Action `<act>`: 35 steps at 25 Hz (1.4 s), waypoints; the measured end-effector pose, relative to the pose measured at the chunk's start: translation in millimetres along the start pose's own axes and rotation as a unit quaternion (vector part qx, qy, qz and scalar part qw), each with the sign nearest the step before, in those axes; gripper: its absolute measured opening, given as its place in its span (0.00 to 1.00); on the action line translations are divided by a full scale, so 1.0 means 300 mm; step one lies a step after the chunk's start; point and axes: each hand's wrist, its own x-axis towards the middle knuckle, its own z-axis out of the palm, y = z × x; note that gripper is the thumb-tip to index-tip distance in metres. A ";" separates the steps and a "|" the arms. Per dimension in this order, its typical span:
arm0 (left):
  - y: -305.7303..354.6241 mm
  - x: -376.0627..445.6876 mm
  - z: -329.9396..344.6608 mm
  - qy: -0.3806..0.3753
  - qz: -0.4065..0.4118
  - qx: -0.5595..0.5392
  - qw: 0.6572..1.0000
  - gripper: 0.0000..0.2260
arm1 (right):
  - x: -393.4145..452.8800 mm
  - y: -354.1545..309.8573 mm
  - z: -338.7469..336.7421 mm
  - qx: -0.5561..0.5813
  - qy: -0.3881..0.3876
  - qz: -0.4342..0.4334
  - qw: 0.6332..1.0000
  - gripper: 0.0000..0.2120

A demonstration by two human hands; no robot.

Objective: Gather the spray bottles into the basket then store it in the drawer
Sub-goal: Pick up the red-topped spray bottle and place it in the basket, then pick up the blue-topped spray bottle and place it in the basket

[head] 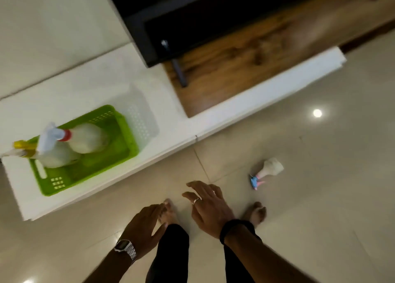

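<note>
A green basket (pixel 126 133) stands on a low white ledge at the left. Two pale spray bottles lie inside it: one with a red collar and white trigger (pixel 87 138), one with a yellow trigger (pixel 53 156) whose head sticks out past the left rim. A third spray bottle with a blue and pink head (pixel 270 168) lies on its side on the floor tiles to the right. My left hand (pixel 145 225) and my right hand (pixel 208 205) hover above the floor near my bare feet, both empty with fingers spread. The bottle on the floor is up and to the right of my right hand.
The white ledge (pixel 245 103) runs diagonally across the view. A wooden top (pixel 235 62) carries a dark screen (pixel 192 19) on a thin stand. A white perforated basket (pixel 141 113) stands behind the green one. Glossy beige tiles (pixel 320 197) stretch to the right.
</note>
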 end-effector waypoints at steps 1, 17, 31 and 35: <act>0.060 0.029 0.039 -0.035 -0.006 0.014 0.999 0.36 | -0.078 0.100 0.001 -0.014 -0.030 0.024 0.999 0.22; 1.134 1.181 0.770 -0.151 0.007 0.048 0.987 0.31 | -0.461 1.403 0.264 -0.007 -0.070 0.369 0.927 0.40; 1.092 1.604 1.047 -0.168 -0.070 -0.166 0.969 0.27 | -0.362 1.656 0.537 0.320 0.009 0.399 0.859 0.54; 1.111 1.527 0.914 -0.159 -0.137 -0.158 0.965 0.33 | -0.405 1.613 0.440 0.244 0.006 0.322 0.915 0.55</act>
